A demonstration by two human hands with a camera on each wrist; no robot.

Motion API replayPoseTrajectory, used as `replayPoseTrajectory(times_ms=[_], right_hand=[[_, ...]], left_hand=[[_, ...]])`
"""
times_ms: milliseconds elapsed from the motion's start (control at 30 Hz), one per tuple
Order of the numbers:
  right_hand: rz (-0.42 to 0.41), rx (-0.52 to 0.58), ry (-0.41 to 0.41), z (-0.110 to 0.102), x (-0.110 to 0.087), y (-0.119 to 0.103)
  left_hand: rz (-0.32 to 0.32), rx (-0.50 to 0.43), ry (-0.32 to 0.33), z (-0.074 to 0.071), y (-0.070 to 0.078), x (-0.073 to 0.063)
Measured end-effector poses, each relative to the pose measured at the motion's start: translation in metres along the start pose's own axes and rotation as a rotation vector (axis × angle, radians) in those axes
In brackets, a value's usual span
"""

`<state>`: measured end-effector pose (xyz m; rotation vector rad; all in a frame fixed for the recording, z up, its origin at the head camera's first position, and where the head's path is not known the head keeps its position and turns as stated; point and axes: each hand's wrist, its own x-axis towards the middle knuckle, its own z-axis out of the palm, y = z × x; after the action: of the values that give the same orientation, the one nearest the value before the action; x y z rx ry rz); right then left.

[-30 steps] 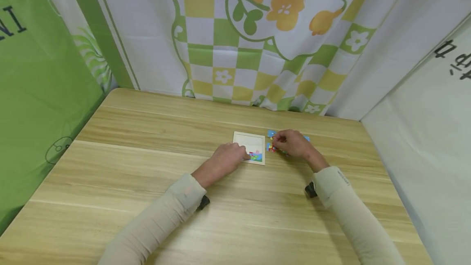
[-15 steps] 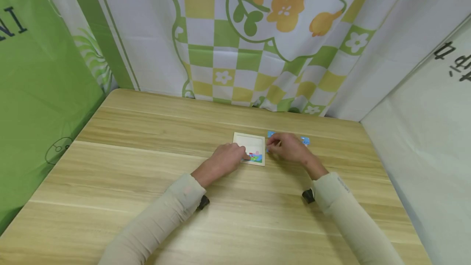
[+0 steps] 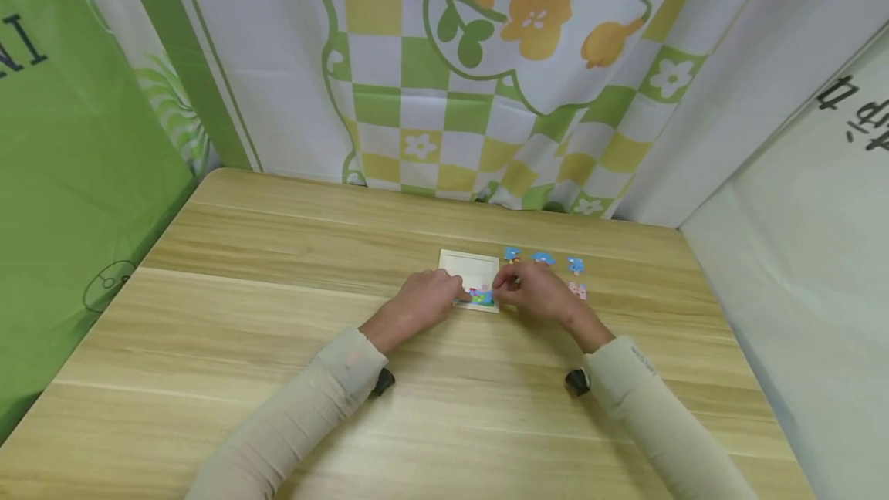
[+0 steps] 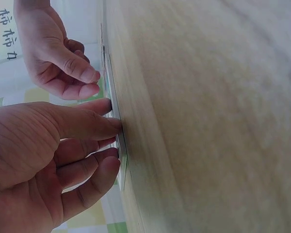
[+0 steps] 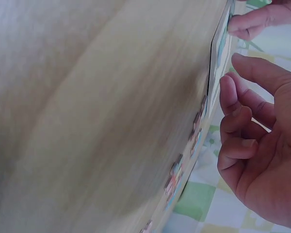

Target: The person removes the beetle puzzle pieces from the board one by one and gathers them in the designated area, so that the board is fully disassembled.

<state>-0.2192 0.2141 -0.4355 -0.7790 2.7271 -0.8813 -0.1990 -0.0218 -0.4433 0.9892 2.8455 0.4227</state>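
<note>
A square puzzle tray (image 3: 469, 255) with a pale wooden rim lies on the table, its base mostly bare. Colourful jigsaw pieces (image 3: 482, 297) in blue, green and pink fill part of its near side. My left hand (image 3: 425, 298) holds the tray at its near left corner, thumb at the edge and other fingers over it. At the tray's right edge is my right hand (image 3: 536, 290), thumb and index finger curved toward each other. In the right wrist view a gap shows between those fingertips (image 5: 236, 59), with no piece visible there.
Several loose jigsaw pieces (image 3: 542, 258) lie to the right of the tray, partly hidden by my right hand. The wooden table (image 3: 292, 253) ends at a checked curtain (image 3: 424, 114) behind, with cloth hanging at both sides.
My right hand has moved left from over the loose pieces to the tray's right edge, uncovering some of them. My left hand stays at the tray.
</note>
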Motion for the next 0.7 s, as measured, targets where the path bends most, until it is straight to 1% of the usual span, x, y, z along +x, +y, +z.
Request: replayPoseTrajectory(times_ms=[100,233,567,700], right_hand=[[0.012,0.007,-0.029,0.0017,-0.0003,-0.0021],[0.021,-0.011,-0.048,0.0042,0.0002,-0.0026],[0.024,-0.009,-0.044,0.006,-0.0005,-0.0029],[0.037,-0.01,-0.049,0.0069,-0.0008,-0.0026]], left_hand=[[0.001,-0.005,0.008,0.0003,-0.0007,-0.0003],[0.005,-0.012,0.007,0.0,-0.0011,-0.0002],[-0.002,-0.005,-0.006,-0.0008,-0.0009,0.0016],[-0.002,0.012,-0.011,-0.0006,-0.0013,0.0019]])
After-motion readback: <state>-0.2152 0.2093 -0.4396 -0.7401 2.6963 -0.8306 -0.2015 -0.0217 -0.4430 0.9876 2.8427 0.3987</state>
